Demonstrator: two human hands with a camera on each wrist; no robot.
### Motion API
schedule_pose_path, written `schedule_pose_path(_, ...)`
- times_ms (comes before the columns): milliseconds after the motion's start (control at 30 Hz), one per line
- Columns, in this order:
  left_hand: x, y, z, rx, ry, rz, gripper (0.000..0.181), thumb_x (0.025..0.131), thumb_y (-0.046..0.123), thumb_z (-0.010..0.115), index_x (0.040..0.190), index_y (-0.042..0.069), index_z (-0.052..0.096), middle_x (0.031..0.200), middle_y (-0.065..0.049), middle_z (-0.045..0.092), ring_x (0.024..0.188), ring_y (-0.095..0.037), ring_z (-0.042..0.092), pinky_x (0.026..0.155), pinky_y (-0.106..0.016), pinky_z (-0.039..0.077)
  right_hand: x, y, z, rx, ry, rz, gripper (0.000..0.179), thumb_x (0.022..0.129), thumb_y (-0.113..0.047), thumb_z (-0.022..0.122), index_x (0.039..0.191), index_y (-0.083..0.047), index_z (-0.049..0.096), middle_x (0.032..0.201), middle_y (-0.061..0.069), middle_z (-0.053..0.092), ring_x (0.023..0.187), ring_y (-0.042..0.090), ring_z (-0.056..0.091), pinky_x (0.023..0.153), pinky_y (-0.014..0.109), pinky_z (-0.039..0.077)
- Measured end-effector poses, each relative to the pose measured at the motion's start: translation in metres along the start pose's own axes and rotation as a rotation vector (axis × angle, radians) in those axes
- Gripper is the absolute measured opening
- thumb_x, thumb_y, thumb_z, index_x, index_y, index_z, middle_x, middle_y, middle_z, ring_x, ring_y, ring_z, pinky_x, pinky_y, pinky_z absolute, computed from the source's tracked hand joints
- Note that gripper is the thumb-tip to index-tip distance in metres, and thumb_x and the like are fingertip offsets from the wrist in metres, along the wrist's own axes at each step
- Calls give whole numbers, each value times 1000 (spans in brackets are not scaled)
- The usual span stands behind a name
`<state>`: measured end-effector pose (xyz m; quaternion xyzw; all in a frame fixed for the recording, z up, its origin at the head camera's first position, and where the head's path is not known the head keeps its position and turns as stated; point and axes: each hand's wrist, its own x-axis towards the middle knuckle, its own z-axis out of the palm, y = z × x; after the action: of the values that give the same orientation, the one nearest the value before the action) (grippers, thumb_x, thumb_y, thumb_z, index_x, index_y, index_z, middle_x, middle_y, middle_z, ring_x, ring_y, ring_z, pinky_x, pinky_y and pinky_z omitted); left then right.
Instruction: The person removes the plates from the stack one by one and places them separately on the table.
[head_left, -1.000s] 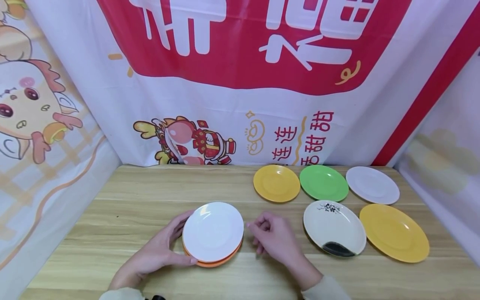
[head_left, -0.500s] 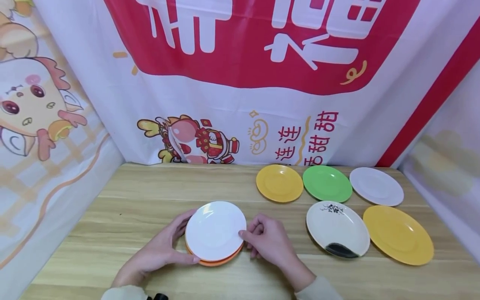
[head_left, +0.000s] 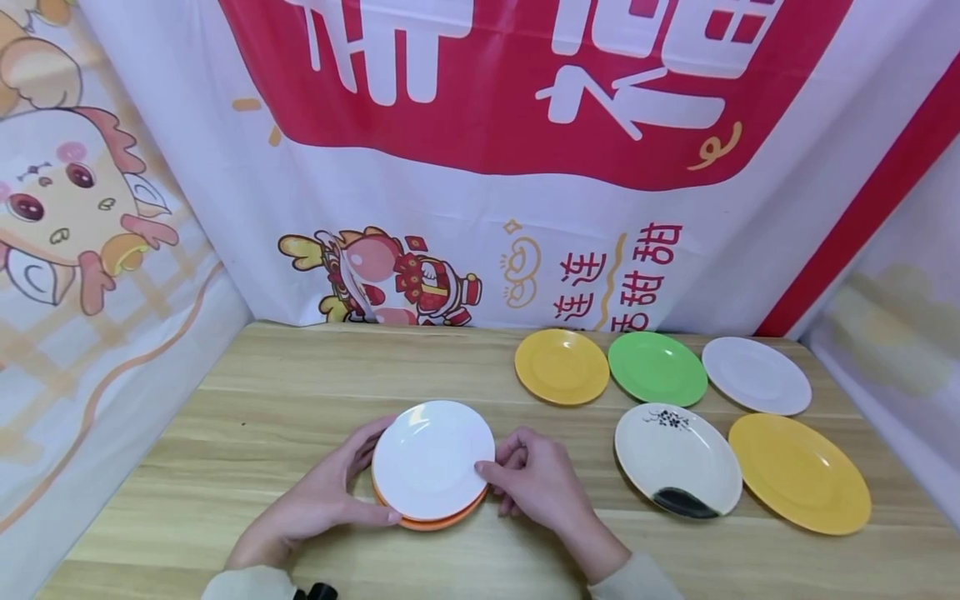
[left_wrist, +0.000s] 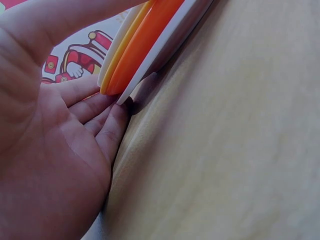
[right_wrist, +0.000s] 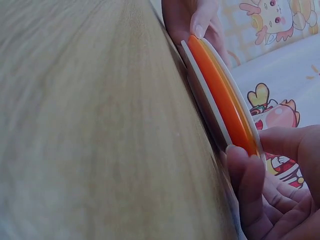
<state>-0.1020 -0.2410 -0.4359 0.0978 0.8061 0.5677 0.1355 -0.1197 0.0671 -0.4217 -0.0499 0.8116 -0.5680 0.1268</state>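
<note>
A stack of small round plates lies on the table in front of me, with a glossy white plate [head_left: 431, 458] on top. Beneath it the wrist views show a yellow plate [left_wrist: 116, 57], an orange plate [right_wrist: 220, 92] and a white plate [left_wrist: 145, 62] at the bottom. My left hand [head_left: 326, 492] holds the stack's left side, thumb at the front rim and fingers round the back left. My right hand [head_left: 532, 479] pinches the right rim, its thumb over the top white plate and its fingertips at the edges of the lower plates.
At the right lie a small yellow plate [head_left: 562, 367], a green plate [head_left: 657, 368], a pale white plate [head_left: 756, 375], a cream plate with black flowers [head_left: 675, 458] and a larger yellow plate [head_left: 798, 472]. A printed cloth [head_left: 480, 200] hangs behind the wooden table [head_left: 315, 367].
My right hand has moved left from beside the stack, and its thumb now lies on the top plate's right rim. The left hand keeps its hold. The head view has shifted slightly.
</note>
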Motion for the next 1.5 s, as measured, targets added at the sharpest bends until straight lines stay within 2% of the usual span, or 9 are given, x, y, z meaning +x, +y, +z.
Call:
schedule_pose_path(200,0,2,1,18,-1,14,118,71,25,101,167,21,34,173,-10,38,163,-37,30,117,-6,29,-1,1,1,85,-28,24,34,93,-21,85,109,2,65,77,12,75,56,17,73,54,37,65)
schedule_pose_path(367,-2,3,1,19,-6,15,117,71,25,101,167,21,34,173,-10,37,163,-38,30,118,-6,29,0,0,2,71,-29,32,32,95,-19,82,112,2,65,78,11,74,57,17,74,56,36,65)
schedule_pose_path(600,-2,2,-1,3,-9,17,118,71,24,100,168,20,32,174,-11,37,164,-39,28,116,-4,28,0,-1,5,50,-27,34,29,96,-18,81,112,2,66,79,8,74,59,16,74,57,34,64)
schedule_pose_path(900,-1,1,-2,-7,-17,41,118,71,23,100,167,18,32,175,-11,34,164,-39,26,116,-3,27,-2,-1,7,75,-21,13,27,97,-14,79,112,4,65,80,10,72,60,17,75,58,34,65)
schedule_pose_path(1500,-2,3,-1,-25,-10,42,121,70,20,100,168,15,30,175,-14,33,164,-40,24,115,-3,27,-3,-3,9,128,-29,14,22,100,-9,73,112,7,65,81,12,73,64,19,77,61,34,66)
